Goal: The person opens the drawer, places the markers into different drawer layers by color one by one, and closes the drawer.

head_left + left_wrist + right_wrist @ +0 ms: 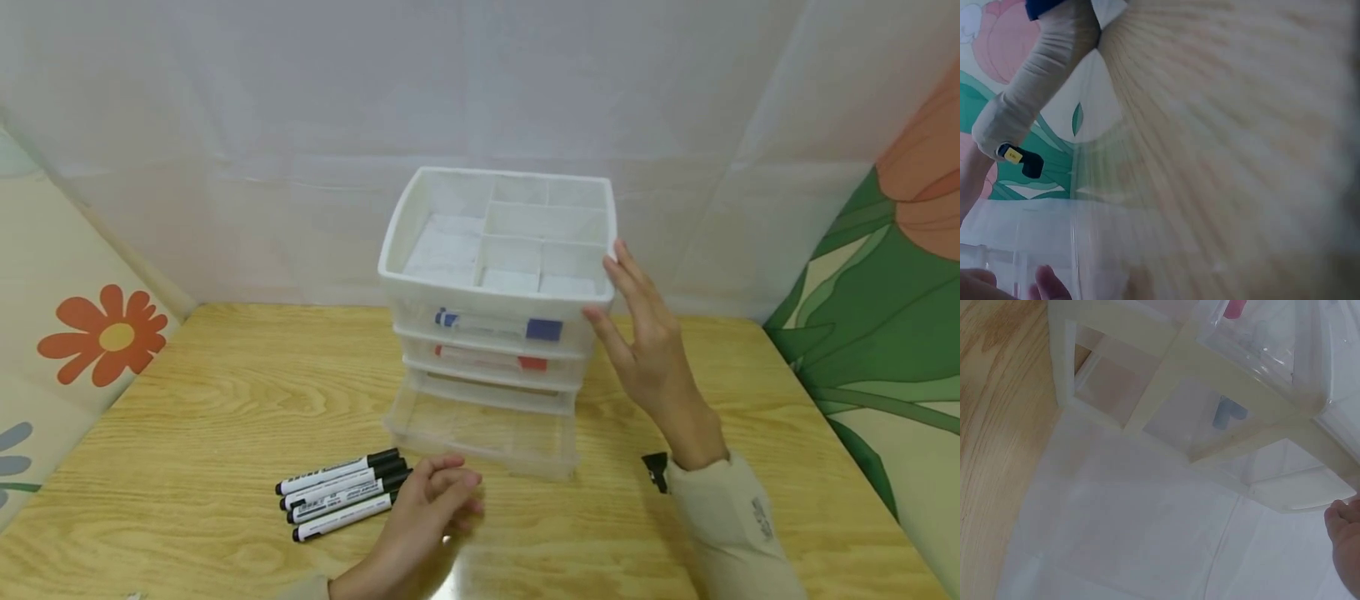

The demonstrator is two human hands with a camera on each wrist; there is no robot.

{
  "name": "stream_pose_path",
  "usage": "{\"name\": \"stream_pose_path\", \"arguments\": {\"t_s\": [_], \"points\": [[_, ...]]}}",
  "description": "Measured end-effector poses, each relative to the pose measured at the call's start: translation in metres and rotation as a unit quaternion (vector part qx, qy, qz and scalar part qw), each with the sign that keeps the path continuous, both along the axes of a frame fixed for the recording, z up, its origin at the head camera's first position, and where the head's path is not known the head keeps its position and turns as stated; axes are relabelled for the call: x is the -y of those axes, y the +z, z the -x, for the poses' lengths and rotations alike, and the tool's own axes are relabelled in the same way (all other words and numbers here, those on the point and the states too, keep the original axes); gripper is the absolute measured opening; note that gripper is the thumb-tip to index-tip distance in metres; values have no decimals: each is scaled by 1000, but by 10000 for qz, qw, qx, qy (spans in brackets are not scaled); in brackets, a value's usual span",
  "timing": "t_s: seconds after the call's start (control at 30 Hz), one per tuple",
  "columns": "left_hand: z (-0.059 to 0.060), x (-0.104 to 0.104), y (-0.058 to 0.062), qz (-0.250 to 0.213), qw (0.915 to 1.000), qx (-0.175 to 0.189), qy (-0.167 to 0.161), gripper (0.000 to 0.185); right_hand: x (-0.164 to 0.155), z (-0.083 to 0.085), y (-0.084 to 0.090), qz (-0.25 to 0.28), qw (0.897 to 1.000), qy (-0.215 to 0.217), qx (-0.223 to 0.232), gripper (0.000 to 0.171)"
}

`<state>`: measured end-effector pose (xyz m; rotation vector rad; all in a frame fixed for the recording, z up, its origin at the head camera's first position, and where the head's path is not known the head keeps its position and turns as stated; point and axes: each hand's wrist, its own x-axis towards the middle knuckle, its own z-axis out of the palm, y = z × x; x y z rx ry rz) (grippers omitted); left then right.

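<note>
A white plastic drawer unit stands on the table, with a divided tray on top. Its bottom drawer is pulled out, and nothing shows inside it. Through the closed upper fronts I see a blue-capped marker and, below it, a red-capped marker. My right hand rests its extended fingers against the unit's upper right edge. My left hand, fingers loosely bent and holding nothing visible, is just in front of the open drawer. It partly covers the capped ends of several black-and-white markers lying side by side.
The wood-grain table reaches back to a white curtain. Flower-patterned panels flank it left and right. A small black object shows beside the right sleeve.
</note>
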<state>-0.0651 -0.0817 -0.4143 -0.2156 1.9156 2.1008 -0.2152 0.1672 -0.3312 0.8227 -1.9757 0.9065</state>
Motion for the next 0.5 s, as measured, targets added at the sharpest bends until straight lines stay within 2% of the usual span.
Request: {"name": "stream_pose_path", "arguments": {"t_s": [0.1, 0.2, 0.37, 0.43, 0.5], "points": [[0, 7, 4, 275, 9987, -364, -223, 53, 0, 0, 0, 6, 10000, -6, 12, 65], [1, 15, 8, 550, 9940, -788, -519, 51, 0, 0, 1, -5, 10000, -19, 15, 65], [2, 31, 17, 1069, 9784, -1292, -1206, 47, 0, 0, 1, -2, 10000, 1, -19, 65], [2, 38, 21, 1315, 9710, -1476, -1344, 46, 1, 0, 1, -3, 10000, 7, -22, 65], [1, 46, 23, 1592, 9626, -1749, -1321, 44, 1, 1, 1, -37, 10000, 2, -8, 65]]}}
